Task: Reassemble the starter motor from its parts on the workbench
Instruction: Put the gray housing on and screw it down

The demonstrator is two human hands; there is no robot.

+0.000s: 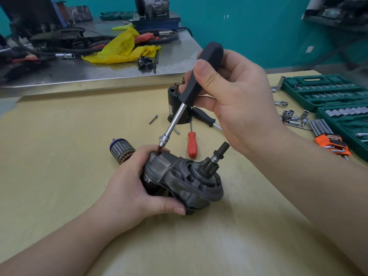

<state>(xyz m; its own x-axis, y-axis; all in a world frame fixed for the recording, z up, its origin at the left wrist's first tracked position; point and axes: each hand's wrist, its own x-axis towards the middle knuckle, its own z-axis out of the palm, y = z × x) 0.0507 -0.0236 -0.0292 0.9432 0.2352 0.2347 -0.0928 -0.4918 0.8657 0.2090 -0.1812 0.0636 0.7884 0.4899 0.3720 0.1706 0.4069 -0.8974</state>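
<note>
My left hand [131,186] grips the grey starter motor housing [185,180] and holds it tilted on the wooden bench, pinion shaft [219,154] pointing up and right. My right hand [235,96] is closed around the black handle of a bit driver [199,76]. Its steel shaft slants down-left, and the tip sits in a screw at the housing's upper left corner [159,153]. The armature [121,151] lies just behind my left hand. A black cylindrical motor body [175,100] stands upright behind the driver.
A red-handled screwdriver [192,144], a black-handled screwdriver [205,117] and a loose bolt [153,119] lie on the bench. Green socket set cases [326,92], loose sockets [294,118] and an orange hex key set [328,140] fill the right side. A cluttered metal table [123,74] stands behind.
</note>
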